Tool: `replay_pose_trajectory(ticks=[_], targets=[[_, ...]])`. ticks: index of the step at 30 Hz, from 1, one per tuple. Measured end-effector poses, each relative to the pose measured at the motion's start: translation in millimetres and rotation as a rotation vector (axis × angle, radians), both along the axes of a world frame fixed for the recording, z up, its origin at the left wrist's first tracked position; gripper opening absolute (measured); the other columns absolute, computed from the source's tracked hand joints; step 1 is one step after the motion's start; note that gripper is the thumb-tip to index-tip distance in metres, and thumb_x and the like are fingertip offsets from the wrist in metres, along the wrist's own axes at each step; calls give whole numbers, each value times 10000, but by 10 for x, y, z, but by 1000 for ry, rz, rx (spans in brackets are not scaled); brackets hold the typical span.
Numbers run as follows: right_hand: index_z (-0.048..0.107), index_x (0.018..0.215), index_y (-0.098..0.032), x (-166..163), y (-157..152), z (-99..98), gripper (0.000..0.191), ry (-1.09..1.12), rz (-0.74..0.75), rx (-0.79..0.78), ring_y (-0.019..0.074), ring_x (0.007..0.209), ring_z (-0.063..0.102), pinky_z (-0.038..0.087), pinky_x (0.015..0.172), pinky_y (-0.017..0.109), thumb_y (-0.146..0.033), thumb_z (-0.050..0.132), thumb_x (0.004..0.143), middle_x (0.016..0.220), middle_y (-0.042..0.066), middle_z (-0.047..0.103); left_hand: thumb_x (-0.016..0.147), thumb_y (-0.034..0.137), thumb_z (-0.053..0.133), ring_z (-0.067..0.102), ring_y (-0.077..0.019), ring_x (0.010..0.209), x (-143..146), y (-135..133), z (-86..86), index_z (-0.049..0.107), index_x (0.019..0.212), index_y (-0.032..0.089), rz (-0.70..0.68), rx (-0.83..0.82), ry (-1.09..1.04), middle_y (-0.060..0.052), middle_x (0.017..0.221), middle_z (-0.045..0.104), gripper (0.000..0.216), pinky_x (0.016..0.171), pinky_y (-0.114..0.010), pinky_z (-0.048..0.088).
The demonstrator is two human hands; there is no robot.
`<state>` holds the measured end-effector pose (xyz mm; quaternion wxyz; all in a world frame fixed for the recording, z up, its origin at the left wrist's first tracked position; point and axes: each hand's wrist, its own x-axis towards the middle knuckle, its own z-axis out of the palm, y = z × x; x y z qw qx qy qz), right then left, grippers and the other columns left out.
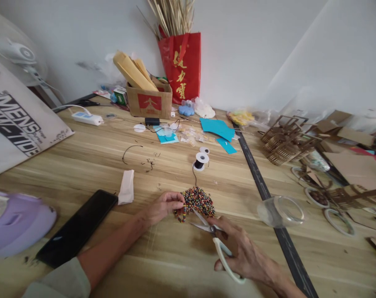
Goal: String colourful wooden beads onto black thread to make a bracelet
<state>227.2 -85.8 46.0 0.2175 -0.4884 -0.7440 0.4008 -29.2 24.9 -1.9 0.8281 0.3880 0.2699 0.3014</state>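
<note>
Pale wall (pixel 243 49) at the back, with a red bag (pixel 192 62) of dry stalks (pixel 172 16) and a cardboard box (pixel 163 103) in front of it; nearer, a wood-grain desk (pixel 163 260), crossed on the right by a dark strip (pixel 261 182). Near the middle of the desk, a heap of small multicoloured beads (pixel 200 199), and at its left edge a short beaded strand (pixel 182 218). Apparently part-way along: a run of beads already threaded, many more loose in the heap. Beyond the heap, a spool (pixel 202 158) with black cord (pixel 195 176) leading down to the beads; impossible to tell whether joined to the strand. Farther off on the desk, dark snippets (pixel 150 162), perhaps trimmings of similar cord. No cut visible at the strand.

On one side, the left grip (pixel 167 205), thumb and fingertips together, pinched on the strand's upper end, with the rest curving below. On the other, the right grip (pixel 239 244), clamped on the handles of white-handled scissors (pixel 218 248), thumb well apart from the fingers. Blades parted, tips towards the strand and the heap's lower edge; contact too small to make out.
</note>
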Motion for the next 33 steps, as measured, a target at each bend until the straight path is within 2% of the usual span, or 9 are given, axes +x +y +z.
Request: replay_pose_trajectory(ticks=[8, 14, 18, 22, 26, 33], targets=[[508, 1371, -198, -55, 51, 70, 627, -22, 5, -31, 224, 943, 625, 526, 811, 301, -406, 694, 810, 1175, 125, 624, 631, 360, 844, 586, -120, 580, 1, 1, -44, 634, 764, 103, -2, 8, -19, -37, 678, 670, 357, 589, -241, 445], [521, 1364, -205, -100, 55, 43, 566, -39, 1, -21, 152, 772, 614, 514, 647, 199, -381, 659, 844, 1058, 82, 659, 610, 362, 855, 578, -114, 587, -1, 2, -33, 643, 752, 106, 10, 22, -5, -29, 682, 664, 361, 598, -237, 444], [512, 1370, -219, -132, 61, 59, 559, -7, 9, -52, 152, 828, 625, 520, 708, 200, -352, 658, 848, 1120, 86, 644, 615, 372, 852, 572, -111, 591, -7, -2, -14, 649, 740, 102, 14, 42, 11, -29, 678, 658, 360, 600, -233, 436], [493, 1387, -211, -152, 68, 83, 580, -32, 4, -63, 152, 821, 631, 513, 668, 188, -322, 659, 842, 1128, 93, 642, 611, 374, 854, 574, -113, 593, -8, -3, -19, 654, 749, 100, 4, 38, 8, -28, 675, 653, 366, 599, -236, 442], [490, 1391, -220, -165, 80, 69, 574, -30, 6, -59, 167, 882, 644, 517, 715, 199, -277, 651, 843, 1202, 104, 622, 607, 368, 858, 579, -113, 597, -3, -7, -28, 651, 749, 102, 2, 39, 9, -28, 676, 656, 366, 591, -230, 455], [490, 1384, -232, -213, 129, 22, 554, -100, 21, 45, 149, 768, 639, 507, 644, 204, -218, 625, 847, 1091, 91, 664, 588, 390, 872, 598, -113, 565, 8, -23, 3, 646, 740, 108, -26, 28, -1, -24, 662, 673, 392, 577, -233, 494]])
